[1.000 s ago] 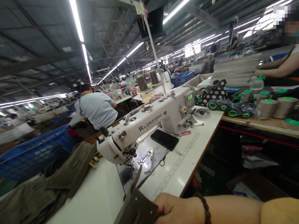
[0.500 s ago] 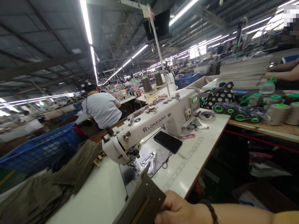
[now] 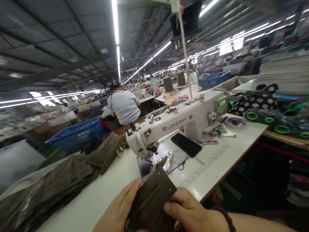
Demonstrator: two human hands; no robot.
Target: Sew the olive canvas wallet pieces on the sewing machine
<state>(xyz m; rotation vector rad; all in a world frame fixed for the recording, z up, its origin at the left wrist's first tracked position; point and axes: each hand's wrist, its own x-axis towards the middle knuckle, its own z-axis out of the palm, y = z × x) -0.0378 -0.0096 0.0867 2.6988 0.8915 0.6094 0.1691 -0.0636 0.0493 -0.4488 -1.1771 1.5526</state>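
Panel (image 3: 154,197), dark olive, still gripped by right hand (image 3: 190,210), now by left hand (image 3: 118,208) too

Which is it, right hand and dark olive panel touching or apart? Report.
Touching: the head view shows the right hand with its thumb laid on the face of the dark olive panel.

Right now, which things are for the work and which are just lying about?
Seem part of the work:
- olive piece, in the right hand, with the left hand against it
- sewing machine, just beyond it
- olive pile, probably, as it looks alike

Seem just lying about:
- black phone
- pink-handled item
- polka-dot cloth thing
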